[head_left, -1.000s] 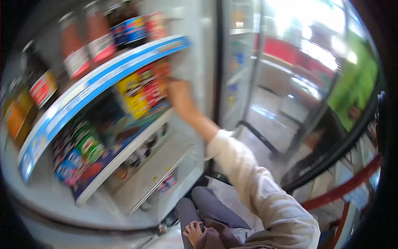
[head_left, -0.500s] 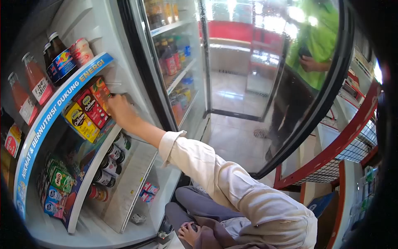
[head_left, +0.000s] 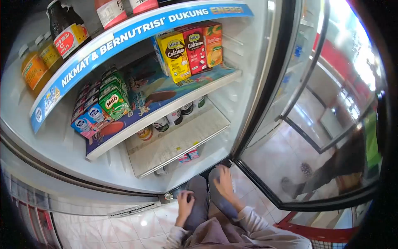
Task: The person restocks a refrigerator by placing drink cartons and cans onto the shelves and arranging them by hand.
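My left hand [head_left: 185, 204] is over my left knee [head_left: 196, 190], its fingers apart and slightly curled, with nothing visible in it. My right hand [head_left: 225, 182] rests open on my right knee, fingers spread and empty. In front of me is a drinks fridge with its glass door open. On its middle shelf [head_left: 166, 101] stand a yellow HiLo carton [head_left: 174, 58], a red HiLo carton [head_left: 196, 52] and an orange Nutrisari carton [head_left: 213, 45], side by side at the right. Green Milo packs [head_left: 115, 104] and blue-pink milk packs [head_left: 92, 121] stand at the left.
Several cans [head_left: 161, 124] stand on the lower shelf [head_left: 174, 145], with small pink-blue packs [head_left: 189, 156] beneath. Bottles [head_left: 68, 31] line the top shelf. The glass door's black frame [head_left: 306, 205] is at the right; a person in green [head_left: 372, 143] shows through it.
My right hand has drawn back from the orange carton to my right knee. My left hand is now uncurled more. The view has swung, showing more of the shelf's left side.
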`<state>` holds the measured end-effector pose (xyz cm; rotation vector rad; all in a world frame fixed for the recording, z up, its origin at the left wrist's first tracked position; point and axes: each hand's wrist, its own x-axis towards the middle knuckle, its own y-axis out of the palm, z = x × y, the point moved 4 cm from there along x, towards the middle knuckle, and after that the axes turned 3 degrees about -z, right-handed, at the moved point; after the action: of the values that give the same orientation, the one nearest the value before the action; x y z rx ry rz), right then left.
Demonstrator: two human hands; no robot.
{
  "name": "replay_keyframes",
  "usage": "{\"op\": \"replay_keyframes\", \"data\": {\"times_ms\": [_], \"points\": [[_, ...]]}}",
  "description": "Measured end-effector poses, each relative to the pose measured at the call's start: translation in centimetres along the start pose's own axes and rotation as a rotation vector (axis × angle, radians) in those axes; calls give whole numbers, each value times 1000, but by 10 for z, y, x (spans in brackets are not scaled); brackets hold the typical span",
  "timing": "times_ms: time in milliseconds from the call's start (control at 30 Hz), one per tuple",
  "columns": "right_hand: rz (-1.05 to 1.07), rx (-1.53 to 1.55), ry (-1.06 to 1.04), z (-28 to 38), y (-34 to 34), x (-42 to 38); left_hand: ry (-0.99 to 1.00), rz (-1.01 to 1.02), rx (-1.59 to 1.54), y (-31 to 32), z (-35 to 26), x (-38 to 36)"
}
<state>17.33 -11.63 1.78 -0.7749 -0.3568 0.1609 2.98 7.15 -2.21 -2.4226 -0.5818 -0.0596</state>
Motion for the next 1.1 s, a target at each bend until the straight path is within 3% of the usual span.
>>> {"op": "replay_keyframes", "data": {"times_ms": [100, 200, 367, 467, 600, 633, 767, 867, 900, 1033, 1100], "points": [[248, -259, 115, -17, 22, -33, -56, -95, -4, -8, 24, 42], [262, -260, 162, -18, 26, -23, 25, -231, 100, -13, 42, 81], [282, -253, 191, -18, 34, -12, -70, -355, 204, -1, 89, 113], [283, -275, 178, -22, 35, -8, -154, -621, 318, 2, 78, 120], [285, -287, 191, -20, 37, -6, -268, -450, 766, -8, 113, 136], [285, -283, 198, -21, 37, -5, -411, -296, 738, -12, 129, 139], [300, -281, 217, -22, 34, -4, -344, -162, 804, -17, 166, 149], [306, -279, 224, -20, 34, -3, -402, -222, 758, -13, 198, 149], [302, -278, 222, -20, 34, -3, -338, -211, 781, -11, 206, 149], [272, -258, 198, -21, 35, -5, -237, -161, 662, -22, 168, 145], [260, -257, 186, -22, 34, -6, -324, -165, 562, -23, 161, 135]]}}
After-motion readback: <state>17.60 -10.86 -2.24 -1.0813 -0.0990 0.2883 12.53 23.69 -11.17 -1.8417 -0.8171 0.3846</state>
